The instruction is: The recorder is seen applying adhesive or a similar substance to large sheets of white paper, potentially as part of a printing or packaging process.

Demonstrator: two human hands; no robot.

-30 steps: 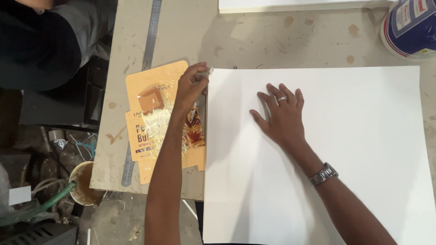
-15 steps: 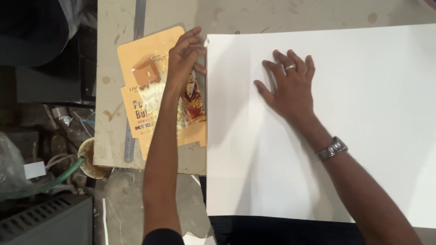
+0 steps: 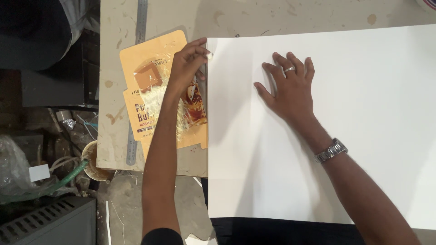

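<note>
The left hand (image 3: pixel 188 63) reaches up along the left edge of a large white sheet (image 3: pixel 363 113), its fingers curled together near the sheet's top-left corner; whether that grip pinches the edge or something small against it, I cannot tell. The left forearm lies over a flattened orange carton (image 3: pixel 156 97) smeared with dried glue. The right hand (image 3: pixel 290 88) rests palm down on the sheet, fingers spread flat and holding nothing, with 1 ring on a finger and a metal wristwatch (image 3: pixel 331 150) on the wrist. The sheet covers most of a stained, beige surface (image 3: pixel 254 18) and hangs past its near edge. A steel ruler (image 3: pixel 136 81) lies lengthwise on the surface, partly under the carton, just left of it. Below the surface's left edge, the floor is cluttered: a round tub (image 3: pixel 93 161) crusted with brownish residue, a green hose (image 3: pixel 50 188) running beside it, and a dark vented box (image 3: pixel 45 222) in the corner.
</note>
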